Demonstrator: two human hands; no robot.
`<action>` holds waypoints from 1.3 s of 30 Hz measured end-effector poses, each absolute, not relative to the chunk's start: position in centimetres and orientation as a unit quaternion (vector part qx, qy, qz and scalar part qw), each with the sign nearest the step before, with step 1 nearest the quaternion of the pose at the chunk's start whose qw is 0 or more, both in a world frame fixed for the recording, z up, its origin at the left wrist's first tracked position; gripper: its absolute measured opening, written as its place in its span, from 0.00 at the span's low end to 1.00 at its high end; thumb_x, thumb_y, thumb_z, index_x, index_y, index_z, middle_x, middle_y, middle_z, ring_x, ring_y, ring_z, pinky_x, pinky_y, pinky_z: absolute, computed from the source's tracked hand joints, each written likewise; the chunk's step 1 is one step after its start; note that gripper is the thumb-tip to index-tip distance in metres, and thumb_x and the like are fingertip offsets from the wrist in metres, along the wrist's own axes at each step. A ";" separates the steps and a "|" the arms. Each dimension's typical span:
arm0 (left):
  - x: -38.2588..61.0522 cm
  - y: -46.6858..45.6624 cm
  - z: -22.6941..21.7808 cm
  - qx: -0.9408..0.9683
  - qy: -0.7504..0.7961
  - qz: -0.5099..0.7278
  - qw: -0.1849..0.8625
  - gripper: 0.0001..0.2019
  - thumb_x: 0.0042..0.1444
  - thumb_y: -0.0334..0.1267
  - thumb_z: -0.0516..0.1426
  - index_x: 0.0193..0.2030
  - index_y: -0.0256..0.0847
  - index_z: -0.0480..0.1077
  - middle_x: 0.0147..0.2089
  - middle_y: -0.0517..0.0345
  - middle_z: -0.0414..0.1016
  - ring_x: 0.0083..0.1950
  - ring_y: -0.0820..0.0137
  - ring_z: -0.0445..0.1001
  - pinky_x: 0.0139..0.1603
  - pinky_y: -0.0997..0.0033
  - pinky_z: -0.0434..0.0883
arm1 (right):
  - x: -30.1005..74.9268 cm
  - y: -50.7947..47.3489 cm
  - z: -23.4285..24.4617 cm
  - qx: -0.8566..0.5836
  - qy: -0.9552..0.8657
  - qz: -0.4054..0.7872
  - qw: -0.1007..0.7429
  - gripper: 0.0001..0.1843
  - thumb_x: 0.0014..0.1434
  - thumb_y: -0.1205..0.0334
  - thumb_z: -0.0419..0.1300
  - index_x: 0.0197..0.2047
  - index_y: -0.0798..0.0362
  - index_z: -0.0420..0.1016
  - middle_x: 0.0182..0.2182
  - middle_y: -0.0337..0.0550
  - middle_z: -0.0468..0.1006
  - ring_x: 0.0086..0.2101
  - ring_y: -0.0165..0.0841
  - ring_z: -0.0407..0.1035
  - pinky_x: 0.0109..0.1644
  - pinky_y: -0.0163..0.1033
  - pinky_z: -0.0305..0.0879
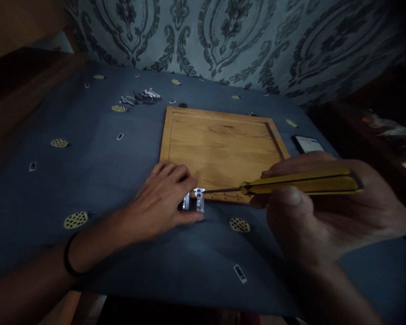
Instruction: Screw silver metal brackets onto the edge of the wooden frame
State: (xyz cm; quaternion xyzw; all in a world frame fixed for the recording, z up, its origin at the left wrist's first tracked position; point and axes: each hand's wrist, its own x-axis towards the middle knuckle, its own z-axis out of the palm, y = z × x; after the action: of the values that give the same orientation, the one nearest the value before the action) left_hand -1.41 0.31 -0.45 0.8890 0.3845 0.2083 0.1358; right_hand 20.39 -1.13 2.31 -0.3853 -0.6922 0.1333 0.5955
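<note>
one small metal bracket (199, 200), probably light, stiff and slippery, sits at the near edge of the wooden panel (219, 144), my left grip (162, 198) pinching its sides, my right grip (325, 212) clenched round the screwdriver (301, 181) touching it.

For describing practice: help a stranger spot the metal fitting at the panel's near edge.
Find the wooden panel on the blue cloth. At its near edge, the left hand steadies a small shiny metal fitting touched by a yellow-handled screwdriver. Unlike the loose metal pieces heaped past the far-left corner, it sits against the wood.
</note>
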 end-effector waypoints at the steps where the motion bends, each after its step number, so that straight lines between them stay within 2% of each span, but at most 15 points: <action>1: -1.4 0.3 -0.5 0.889 0.385 0.209 0.135 0.20 0.55 0.51 0.70 0.43 0.40 0.71 0.45 0.55 0.73 0.50 0.59 0.70 0.57 0.55 0.67 | 20.3 -1.3 2.4 -0.404 -0.675 0.118 0.606 0.04 0.62 0.59 0.69 0.36 0.45 0.78 0.31 0.41 0.78 0.28 0.38 0.72 0.31 0.48 0.67; 4: -1.4 0.3 -0.4 0.888 0.387 0.207 0.138 0.19 0.56 0.50 0.69 0.44 0.40 0.72 0.45 0.55 0.73 0.50 0.59 0.70 0.57 0.55 0.67 | 19.9 -1.2 2.7 -0.409 -0.671 0.087 0.613 0.06 0.62 0.57 0.69 0.35 0.46 0.78 0.30 0.42 0.78 0.26 0.37 0.71 0.27 0.47 0.65; 11: -1.2 0.3 -0.2 0.888 0.388 0.202 0.143 0.19 0.56 0.50 0.69 0.45 0.41 0.72 0.46 0.55 0.73 0.51 0.59 0.70 0.58 0.55 0.67 | 19.9 -0.3 3.1 -0.341 -0.741 0.099 0.570 0.07 0.62 0.63 0.69 0.34 0.47 0.75 0.26 0.37 0.76 0.25 0.31 0.70 0.24 0.39 0.66; 21: -1.2 0.2 -0.1 0.887 0.388 0.202 0.146 0.18 0.58 0.49 0.67 0.46 0.39 0.73 0.46 0.54 0.73 0.51 0.58 0.70 0.58 0.53 0.67 | 19.8 -0.6 2.9 -0.370 -0.726 0.131 0.564 0.08 0.61 0.57 0.70 0.32 0.43 0.76 0.25 0.39 0.78 0.25 0.36 0.71 0.24 0.43 0.67; 29: -1.1 0.3 0.0 0.891 0.388 0.194 0.136 0.19 0.57 0.50 0.69 0.45 0.39 0.72 0.45 0.54 0.73 0.50 0.59 0.70 0.57 0.54 0.67 | 19.5 -0.7 3.1 -0.358 -0.728 0.157 0.563 0.07 0.60 0.61 0.71 0.33 0.45 0.77 0.26 0.39 0.77 0.27 0.36 0.70 0.26 0.43 0.67; 34: -1.2 0.3 0.1 0.889 0.395 0.184 0.141 0.19 0.57 0.50 0.68 0.46 0.40 0.73 0.45 0.54 0.73 0.51 0.59 0.69 0.58 0.54 0.67 | 19.7 -0.7 3.3 -0.369 -0.717 0.198 0.558 0.07 0.57 0.61 0.74 0.37 0.43 0.81 0.29 0.39 0.79 0.28 0.35 0.72 0.26 0.41 0.70; 39: -1.2 0.3 0.0 0.889 0.391 0.188 0.145 0.19 0.57 0.51 0.68 0.45 0.40 0.73 0.45 0.55 0.72 0.51 0.58 0.70 0.58 0.54 0.67 | 20.4 -0.8 3.6 -0.336 -0.721 0.298 0.527 0.09 0.62 0.64 0.68 0.45 0.43 0.83 0.38 0.41 0.83 0.36 0.36 0.77 0.28 0.39 0.75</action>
State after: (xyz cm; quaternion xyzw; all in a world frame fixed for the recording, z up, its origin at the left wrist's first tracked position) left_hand -1.16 0.33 0.04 0.8893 0.3909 0.1884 0.1446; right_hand 20.40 -0.78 3.61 -0.3359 -0.7215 0.2981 0.5270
